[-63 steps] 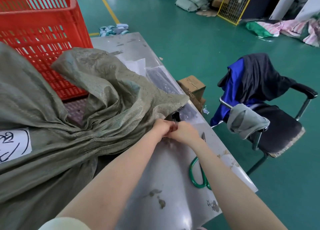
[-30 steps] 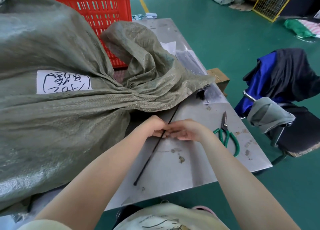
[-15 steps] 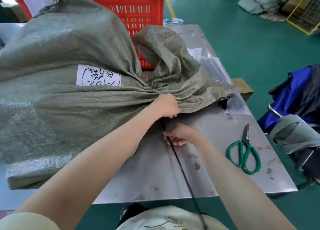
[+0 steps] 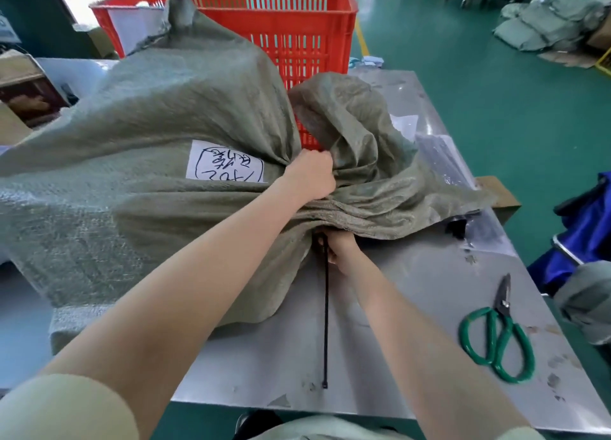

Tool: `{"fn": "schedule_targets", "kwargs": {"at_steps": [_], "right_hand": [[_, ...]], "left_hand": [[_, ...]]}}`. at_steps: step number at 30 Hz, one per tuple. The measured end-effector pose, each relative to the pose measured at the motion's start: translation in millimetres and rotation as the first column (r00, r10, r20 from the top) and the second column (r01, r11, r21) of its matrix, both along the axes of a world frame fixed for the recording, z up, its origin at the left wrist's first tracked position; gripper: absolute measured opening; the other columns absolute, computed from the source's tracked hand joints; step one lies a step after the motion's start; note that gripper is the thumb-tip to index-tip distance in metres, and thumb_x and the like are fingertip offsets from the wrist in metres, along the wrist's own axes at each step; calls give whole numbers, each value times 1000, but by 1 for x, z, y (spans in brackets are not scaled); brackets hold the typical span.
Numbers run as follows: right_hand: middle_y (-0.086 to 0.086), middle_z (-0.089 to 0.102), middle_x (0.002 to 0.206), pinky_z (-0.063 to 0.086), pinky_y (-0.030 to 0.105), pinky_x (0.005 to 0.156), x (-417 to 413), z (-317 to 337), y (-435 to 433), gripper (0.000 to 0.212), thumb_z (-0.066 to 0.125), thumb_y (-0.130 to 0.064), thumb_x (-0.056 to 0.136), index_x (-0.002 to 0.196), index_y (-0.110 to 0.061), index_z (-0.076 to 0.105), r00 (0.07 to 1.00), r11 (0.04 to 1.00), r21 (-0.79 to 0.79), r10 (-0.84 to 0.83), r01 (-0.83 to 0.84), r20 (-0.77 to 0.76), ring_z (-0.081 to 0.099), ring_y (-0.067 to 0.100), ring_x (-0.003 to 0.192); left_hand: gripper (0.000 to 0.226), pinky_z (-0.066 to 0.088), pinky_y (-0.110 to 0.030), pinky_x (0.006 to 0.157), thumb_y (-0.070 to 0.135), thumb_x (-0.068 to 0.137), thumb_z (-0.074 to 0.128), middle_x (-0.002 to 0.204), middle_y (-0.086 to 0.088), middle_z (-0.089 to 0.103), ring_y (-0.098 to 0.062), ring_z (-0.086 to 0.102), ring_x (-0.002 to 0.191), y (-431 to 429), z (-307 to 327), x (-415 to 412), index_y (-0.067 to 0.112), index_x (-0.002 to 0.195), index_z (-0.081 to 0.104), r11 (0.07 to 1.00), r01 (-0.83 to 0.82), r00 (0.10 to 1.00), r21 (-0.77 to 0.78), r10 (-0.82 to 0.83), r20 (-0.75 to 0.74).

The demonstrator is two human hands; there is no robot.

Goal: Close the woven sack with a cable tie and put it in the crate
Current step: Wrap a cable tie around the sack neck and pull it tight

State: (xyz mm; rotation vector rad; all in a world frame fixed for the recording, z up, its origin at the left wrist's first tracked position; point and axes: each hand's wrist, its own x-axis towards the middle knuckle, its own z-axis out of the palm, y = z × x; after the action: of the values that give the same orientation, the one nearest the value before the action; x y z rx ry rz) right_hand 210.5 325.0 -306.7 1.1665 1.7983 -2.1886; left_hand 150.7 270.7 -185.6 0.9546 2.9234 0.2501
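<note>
my left hand (image 4: pixel 312 175) clenches the gathered neck of the woven sack (image 4: pixel 148 161) lying on the metal table (image 4: pixel 413 307). below it my right hand (image 4: pixel 340 246) grips the black cable tie (image 4: pixel 326 307). the red crate (image 4: pixel 291 26) stands behind; green scissors (image 4: pixel 499 333) lie right.

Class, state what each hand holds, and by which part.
Left hand grips the sack at its bunched neck; right hand holds the cable tie near its upper end.
</note>
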Motion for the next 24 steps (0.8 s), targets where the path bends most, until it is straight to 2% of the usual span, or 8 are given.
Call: {"fn": "schedule_targets", "kwargs": {"at_steps": [4, 7, 11, 15, 18, 20, 22, 24], "right_hand": [[1, 42, 67, 30, 22, 42, -16, 1, -2, 32, 38, -12, 96, 66, -20, 38, 1000, 999, 26, -22, 21, 19, 37, 12, 54], [2, 42, 67, 32, 19, 40, -20, -1, -3, 32, 34, -11, 99, 69, -22, 37, 999, 998, -19, -52, 52, -7, 37, 12, 54], [3, 44, 67, 33, 21, 45, -23, -1, 1, 31, 38, -7, 97, 68, -19, 40, 986, 980, -126, -161, 156, -35, 38, 11, 56], [2, 47, 71, 39, 17, 37, -29, 0, 0, 23, 38, -6, 97, 79, -17, 48, 966, 952, -219, -239, 213, -98, 40, 11, 58], [1, 43, 71, 39, 17, 51, -28, 2, -1, 24, 36, -8, 99, 78, -14, 47, 973, 957, -242, -195, 161, -126, 39, 9, 61], [1, 43, 71, 41, 17, 55, -28, 3, 0, 29, 39, -8, 98, 71, -16, 44, 976, 958, -248, -180, 146, -120, 40, 9, 61], [2, 48, 74, 44, 25, 64, -27, 3, 1, 25, 44, -8, 96, 73, -17, 48, 968, 938, -301, -216, 171, -126, 45, 12, 64], [0, 47, 75, 44, 24, 67, -25, 4, 5, 25, 40, -6, 97, 75, -16, 48, 957, 923, -338, -245, 182, -153, 46, 13, 68]], "left_hand": [[53, 2, -47, 119, 19, 91, 36, 151, -20, 31, -35, 12, 144, 3, -11, -17, 3, 142, 33, 926, -5, 1000, -377, -4, -24], [56, -8, -45, 119, 22, 95, 28, 159, -18, 7, -34, -7, 147, 7, -16, -22, 3, 147, 22, 835, 26, 999, -550, -9, 33], [56, -11, -45, 118, 24, 95, 25, 160, -15, 5, -32, -7, 148, 11, -16, -28, 5, 148, 22, 840, 57, 992, -539, 11, 122], [48, -6, -46, 118, 22, 95, 25, 151, -15, 35, -29, 23, 144, 12, -10, -35, 7, 137, 44, 861, 110, 976, -497, 0, 216], [44, 17, -42, 116, 20, 94, 28, 142, -18, 46, -31, 39, 133, 13, -10, -43, 3, 127, 52, 926, 86, 968, -367, 10, 251], [40, 36, -38, 102, 18, 94, 31, 134, -19, 52, -32, 49, 119, 12, -10, -47, -1, 123, 53, 960, 36, 965, -277, 38, 258], [40, 41, -35, 94, 15, 95, 33, 135, -22, 50, -32, 52, 113, 15, -12, -51, -5, 126, 48, 968, -8, 960, -251, 78, 271], [44, 37, -37, 104, 10, 95, 35, 144, -25, 40, -34, 46, 125, 18, -15, -55, -9, 135, 38, 961, -53, 956, -273, 128, 264]]}}
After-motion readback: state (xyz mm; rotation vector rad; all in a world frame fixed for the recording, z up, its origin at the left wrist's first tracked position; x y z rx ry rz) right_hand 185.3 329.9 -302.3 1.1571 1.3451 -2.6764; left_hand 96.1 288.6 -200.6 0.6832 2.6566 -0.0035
